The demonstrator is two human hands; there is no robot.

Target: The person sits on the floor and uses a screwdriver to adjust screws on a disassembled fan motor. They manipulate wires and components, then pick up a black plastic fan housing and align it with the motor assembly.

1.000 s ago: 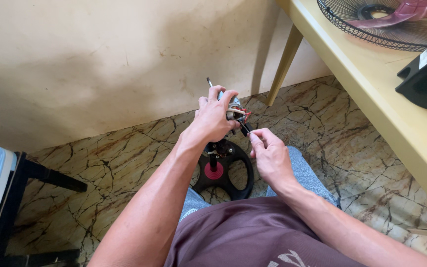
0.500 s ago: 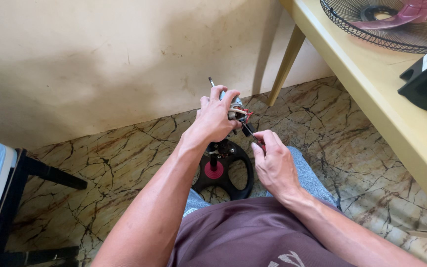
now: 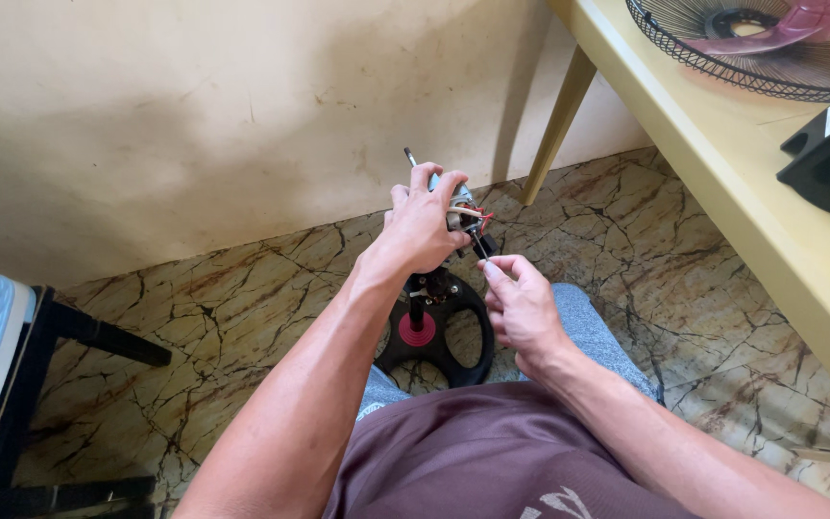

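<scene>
Motor [image 3: 458,207], above the round black base [image 3: 439,332], is gripped in the left hand [image 3: 425,226]; the right hand [image 3: 521,308] pinches a small black part beneath. Best keep the motor steady and the pinch light.

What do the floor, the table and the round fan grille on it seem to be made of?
Floor: glossy marble-look stone or tile, dark veins. Long yellow table: probably painted wood, matte, with a tapered leg. Round black fan grille: thin wire, likely coated metal.
</scene>
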